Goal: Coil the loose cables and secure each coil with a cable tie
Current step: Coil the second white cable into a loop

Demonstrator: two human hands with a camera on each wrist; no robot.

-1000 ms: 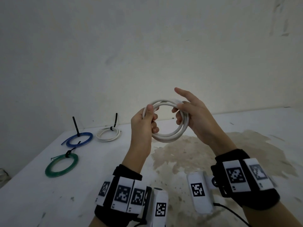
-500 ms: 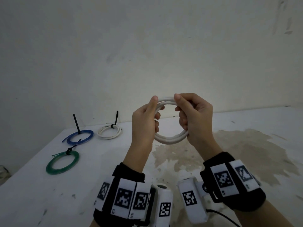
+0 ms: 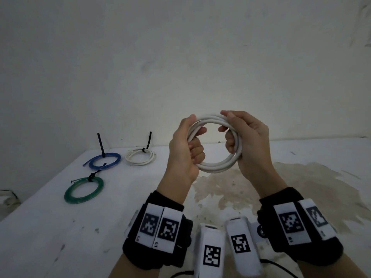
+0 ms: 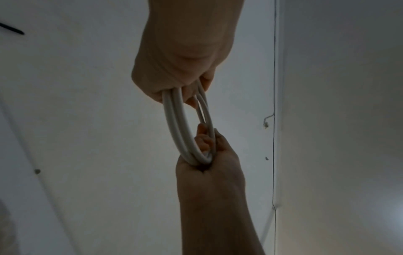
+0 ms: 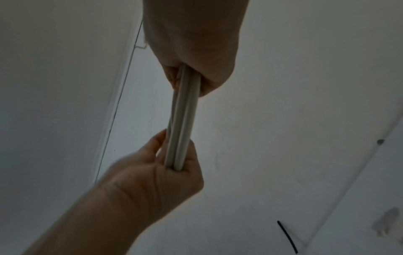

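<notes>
White cable coil (image 3: 215,145), one, held upright above bench (image 3: 50,227), ring facing the head camera, no tie on it yet. Clasped on its left arc by left hand (image 3: 183,155), fingers (image 3: 195,151) curled through the ring; clasped on its right arc by right hand (image 3: 248,145), equally near. Farther left on bench, three tied coils: green coil (image 3: 84,190), blue coil (image 3: 105,161), small white coil (image 3: 140,156). Loose ties: one, black, in the right wrist view (image 5: 287,236).

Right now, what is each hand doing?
Left hand: grips the white cable coil.
Right hand: grips the same coil, opposite side.
</notes>
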